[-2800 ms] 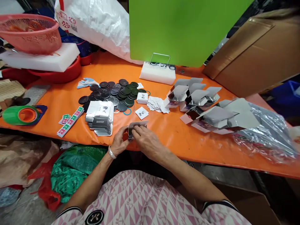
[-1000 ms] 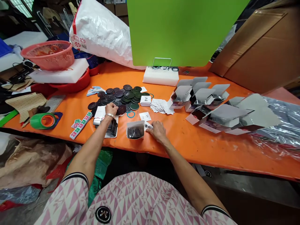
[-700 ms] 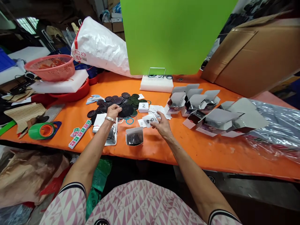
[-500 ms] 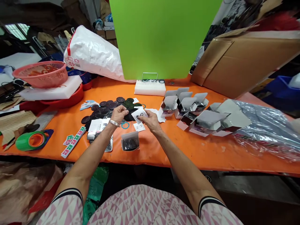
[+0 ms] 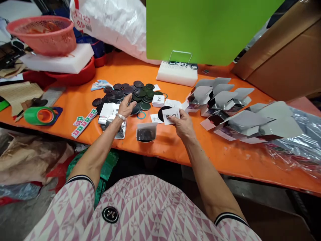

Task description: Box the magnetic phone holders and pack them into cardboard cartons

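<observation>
Left hand open, fingers spread, at the edge of the pile of black and dark green discs; contact unclear. Silver bangle on that wrist. Right hand pinches a white printed card between thumb and fingers, a black disc overlapping behind it, over the orange table. Small open box with dark contents stands between the hands. Blue rubber ring just beside the pile. Folded silver-lined cartons to the right
</observation>
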`<state>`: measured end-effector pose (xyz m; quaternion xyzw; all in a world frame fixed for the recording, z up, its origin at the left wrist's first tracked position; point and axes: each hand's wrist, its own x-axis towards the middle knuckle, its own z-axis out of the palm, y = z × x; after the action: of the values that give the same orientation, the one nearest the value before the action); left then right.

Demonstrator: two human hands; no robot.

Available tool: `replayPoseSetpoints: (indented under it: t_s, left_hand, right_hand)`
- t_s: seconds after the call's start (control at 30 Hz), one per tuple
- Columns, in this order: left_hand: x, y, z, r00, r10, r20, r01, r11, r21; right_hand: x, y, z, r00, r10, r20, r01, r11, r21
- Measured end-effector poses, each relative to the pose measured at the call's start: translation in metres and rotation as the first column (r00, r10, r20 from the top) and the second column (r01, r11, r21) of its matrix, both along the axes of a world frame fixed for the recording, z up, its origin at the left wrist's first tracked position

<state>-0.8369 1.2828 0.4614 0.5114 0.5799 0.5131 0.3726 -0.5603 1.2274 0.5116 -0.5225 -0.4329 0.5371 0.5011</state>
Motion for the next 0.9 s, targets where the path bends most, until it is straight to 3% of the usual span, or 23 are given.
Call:
replayPoseSetpoints:
  t_s: [0.1, 0.17, 0.23, 0.3, 0.37, 0.43, 0.5, 0.6, 0.7, 0.8, 0.9]
  left_hand:
    - [-0.009, -0.063, -0.002, 0.975, -0.214, 0.065, 0.215, 0.977, -0.012]
    - [-0.006, -0.105, -0.002, 0.93, -0.356, 0.09, 0.362, 0.931, -0.051]
    - [0.004, -0.136, -0.005, 0.899, -0.426, 0.099, 0.434, 0.896, -0.095]
    - [0.015, -0.151, -0.01, 0.897, -0.427, 0.114, 0.439, 0.893, -0.103]
    - [0.025, -0.155, -0.014, 0.897, -0.411, 0.159, 0.426, 0.903, -0.066]
    - [0.032, -0.152, -0.016, 0.889, -0.416, 0.192, 0.427, 0.904, -0.019]
    - [0.036, -0.149, -0.015, 0.885, -0.433, 0.168, 0.439, 0.899, 0.005]
    - [0.041, -0.143, -0.014, 0.903, -0.416, 0.103, 0.419, 0.908, -0.006]
    - [0.043, -0.137, -0.018, 0.896, -0.437, 0.08, 0.44, 0.898, -0.021]
    - [0.043, -0.131, -0.026, 0.855, -0.511, 0.089, 0.515, 0.857, -0.024]
    - [0.043, -0.127, -0.034, 0.834, -0.525, 0.171, 0.533, 0.846, -0.002]
  right_hand:
    - [0.001, -0.027, 0.02, 0.993, 0.103, 0.063, -0.103, 0.995, 0.004]
    - [-0.005, -0.044, 0.037, 0.961, 0.179, 0.209, -0.201, 0.976, 0.084]
    - [-0.015, -0.057, 0.053, 0.9, 0.221, 0.376, -0.311, 0.929, 0.199]
    - [-0.023, -0.065, 0.065, 0.839, 0.163, 0.518, -0.366, 0.876, 0.316]
    - [-0.029, -0.069, 0.072, 0.799, 0.017, 0.601, -0.349, 0.827, 0.441]
    - [-0.031, -0.07, 0.073, 0.763, -0.099, 0.639, -0.348, 0.77, 0.535]
    - [-0.033, -0.069, 0.068, 0.721, -0.103, 0.685, -0.429, 0.711, 0.558]
    - [-0.042, -0.066, 0.052, 0.578, -0.05, 0.814, -0.616, 0.627, 0.476]
    - [-0.058, -0.059, 0.036, 0.3, -0.102, 0.948, -0.749, 0.59, 0.301]
    - [-0.074, -0.053, 0.03, 0.012, -0.066, 0.998, -0.771, 0.635, 0.051]
    - [-0.08, -0.049, 0.034, -0.21, 0.112, 0.971, -0.684, 0.693, -0.228]
